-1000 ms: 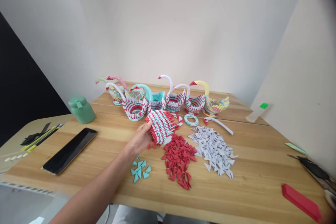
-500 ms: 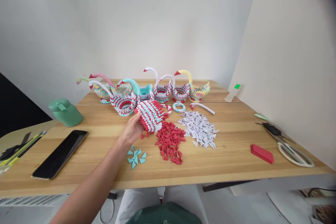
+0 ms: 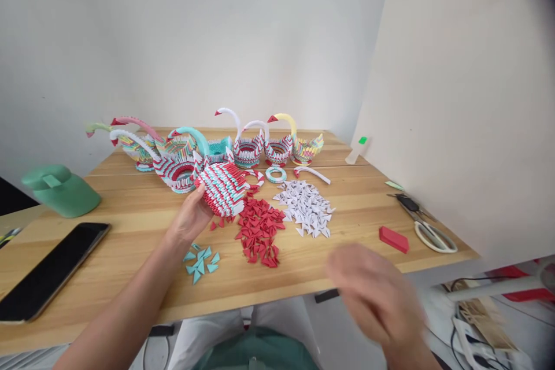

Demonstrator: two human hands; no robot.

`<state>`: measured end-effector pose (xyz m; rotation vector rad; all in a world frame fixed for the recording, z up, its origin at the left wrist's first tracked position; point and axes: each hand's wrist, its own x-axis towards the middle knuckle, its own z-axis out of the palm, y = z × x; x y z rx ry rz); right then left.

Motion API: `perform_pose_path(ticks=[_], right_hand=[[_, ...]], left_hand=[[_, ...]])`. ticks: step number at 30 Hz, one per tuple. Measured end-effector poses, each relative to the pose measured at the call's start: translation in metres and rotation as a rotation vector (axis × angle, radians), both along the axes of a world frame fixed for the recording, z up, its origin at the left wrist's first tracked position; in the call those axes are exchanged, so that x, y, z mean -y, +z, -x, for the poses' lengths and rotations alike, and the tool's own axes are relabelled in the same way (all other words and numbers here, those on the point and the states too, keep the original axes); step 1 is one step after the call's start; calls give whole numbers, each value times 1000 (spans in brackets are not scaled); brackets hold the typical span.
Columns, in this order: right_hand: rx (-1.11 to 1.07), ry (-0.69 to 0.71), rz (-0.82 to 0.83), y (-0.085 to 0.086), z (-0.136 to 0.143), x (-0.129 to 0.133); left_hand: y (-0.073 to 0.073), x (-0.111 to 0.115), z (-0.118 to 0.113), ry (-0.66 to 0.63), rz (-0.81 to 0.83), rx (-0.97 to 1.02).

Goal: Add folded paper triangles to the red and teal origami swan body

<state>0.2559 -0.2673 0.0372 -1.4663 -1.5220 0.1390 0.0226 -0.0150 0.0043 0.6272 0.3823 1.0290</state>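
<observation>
My left hand [image 3: 192, 214] grips a folded-paper body [image 3: 222, 189] with red, white and light-blue stripes, tilted above the table. My right hand [image 3: 375, 292], blurred by motion, hovers over the table's front edge; its fingers look curled, but their tips are smeared. Below the held piece lie red paper triangles [image 3: 261, 231], with a heap of white ones [image 3: 307, 205] to their right. Several light-blue triangles [image 3: 200, 263] are nearer the front. Behind them sit a red-and-white ring [image 3: 261, 178], a blue-and-white ring [image 3: 276, 168] and a white curved neck [image 3: 313, 173].
Several paper swans [image 3: 278, 152] stand along the back. On the left are a green container [image 3: 63, 192] and a black phone [image 3: 52, 272]. A red block [image 3: 393, 239], scissors [image 3: 435, 237] and a green-tipped clear item [image 3: 356, 151] lie on the right.
My right hand has come into view at the lower right. The view has swung to the right, shifting the tabletop leftward. My left hand still holds the striped piece.
</observation>
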Motion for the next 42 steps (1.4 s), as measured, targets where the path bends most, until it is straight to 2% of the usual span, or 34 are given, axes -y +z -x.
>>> perform_pose_path(ticks=[6, 9, 13, 16, 20, 23, 26, 30, 36, 42], right_hand=[[408, 93, 194, -34, -51, -65], [539, 164, 233, -44, -61, -93], [647, 271, 274, -41, -60, -116], [719, 289, 322, -40, -64, -123], [773, 310, 358, -43, -83, -126], [788, 343, 376, -37, -94, -132], [781, 394, 379, -25, -88, -146], [797, 458, 408, -15, -64, -169], [894, 371, 533, -20, -43, -186], [845, 296, 580, -22, -31, -185]], left_hand=[[-5, 1, 0, 18, -17, -91], [-9, 0, 2, 50, -47, -98], [-16, -3, 6, 83, -62, -132], [-18, -6, 9, 82, -22, -209], [-14, -7, 11, 122, 7, -272], [-9, -7, 13, 146, 24, -276], [-5, -7, 15, 149, 34, -261], [-6, -8, 16, 136, 25, -226], [-9, -10, 14, 93, 21, -222], [-10, -11, 14, 79, -17, -166]])
